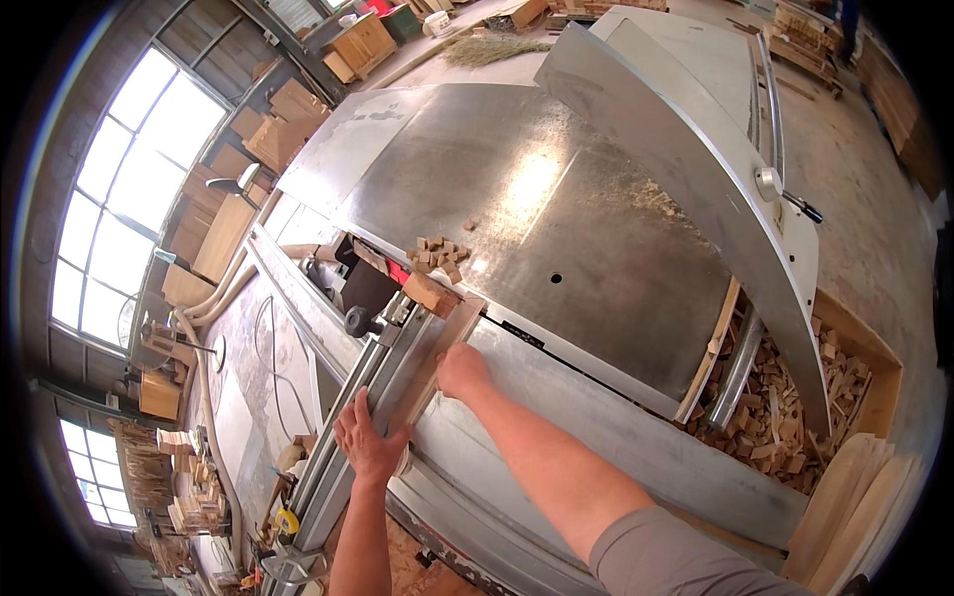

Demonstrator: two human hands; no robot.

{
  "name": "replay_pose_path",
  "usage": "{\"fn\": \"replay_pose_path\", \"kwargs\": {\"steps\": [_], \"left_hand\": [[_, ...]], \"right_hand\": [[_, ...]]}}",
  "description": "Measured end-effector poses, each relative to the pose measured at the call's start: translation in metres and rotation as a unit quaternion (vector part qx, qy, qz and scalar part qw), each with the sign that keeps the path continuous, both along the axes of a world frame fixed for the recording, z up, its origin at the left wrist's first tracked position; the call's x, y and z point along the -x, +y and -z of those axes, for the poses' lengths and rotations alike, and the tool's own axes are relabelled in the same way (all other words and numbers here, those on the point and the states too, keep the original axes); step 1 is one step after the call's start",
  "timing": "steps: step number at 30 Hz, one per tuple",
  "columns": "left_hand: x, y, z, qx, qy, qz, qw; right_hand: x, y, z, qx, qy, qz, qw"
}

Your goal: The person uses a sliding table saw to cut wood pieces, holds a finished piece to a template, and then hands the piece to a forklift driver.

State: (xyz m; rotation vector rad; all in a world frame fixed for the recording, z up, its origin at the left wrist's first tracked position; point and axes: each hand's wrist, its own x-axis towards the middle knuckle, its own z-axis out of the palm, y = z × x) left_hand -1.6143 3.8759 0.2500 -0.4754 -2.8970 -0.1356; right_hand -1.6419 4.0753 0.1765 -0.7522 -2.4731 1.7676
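A wooden strip (430, 362) lies along the aluminium fence (348, 397) of a sliding table saw. My right hand (463, 372) is closed at the strip's right edge, its fingertips hidden behind the knuckles. On the fence rests my left hand (370, 437), fingers spread and thumb pointing toward the strip's near end. A short wooden block (430, 294) sits across the fence at the strip's far end. Just beyond it, several small wood cubes (437, 256) are heaped on the metal saw table (447, 189).
A large grey curved guard (686, 149) arches over the table's right side. Below it a wooden bin (884, 368) holds many offcuts (765, 417). A black knob (358, 321) is mounted beside the fence; a yellow tape measure (287, 521) sits at its near end.
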Motion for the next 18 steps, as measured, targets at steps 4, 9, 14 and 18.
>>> {"fn": "replay_pose_path", "kwargs": {"steps": [4, 9, 14, 18], "left_hand": [[0.000, -0.004, 0.002, 0.001, -0.007, -0.006, 1.000], [0.001, -0.007, 0.003, -0.004, -0.014, -0.011, 1.000], [0.001, -0.004, 0.002, -0.004, -0.007, -0.006, 1.000], [0.001, -0.004, 0.002, -0.003, -0.004, -0.005, 1.000]], "right_hand": [[-0.003, 0.000, -0.008, 0.009, -0.009, -0.007, 1.000], [-0.005, 0.004, -0.021, 0.021, -0.050, -0.038, 0.998], [-0.002, 0.000, -0.008, 0.002, -0.023, -0.003, 1.000], [0.000, -0.001, -0.003, 0.023, -0.027, -0.016, 0.999]]}}
